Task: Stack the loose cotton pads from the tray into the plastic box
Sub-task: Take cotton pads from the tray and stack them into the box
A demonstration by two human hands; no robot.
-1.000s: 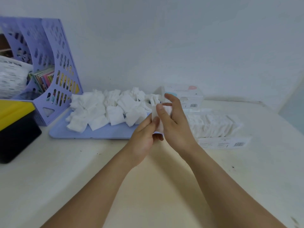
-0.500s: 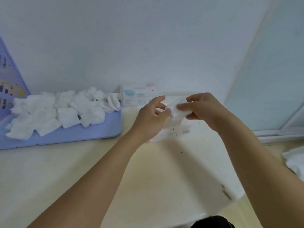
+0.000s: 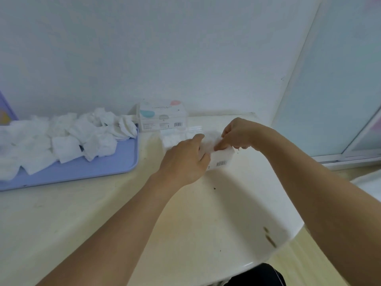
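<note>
- Head view, nearest first: two bare forearms reach out over one cream table [image 3: 86,219] marked with a few dark specks.
- One left hand [image 3: 185,159] lies at the near side of the clear plastic box [image 3: 221,158]; its fingers are loosely curled, the tips lying against the box and the white pad material; whether they pinch anything cannot be told.
- One right hand [image 3: 240,133] hangs over the box, thumb and fingertips pinching a white cotton pad [image 3: 210,139] just above the opening.
- The box shows one barcode label on its near wall and holds white pads; their number cannot be counted.
- To the left, one lilac tray [image 3: 115,162] carries a heap of loose cotton pads [image 3: 66,137], well over a dozen, overlapping.
- Farthest, against the wall, stands one second clear box [image 3: 162,117] with blue and pink patches.
</note>
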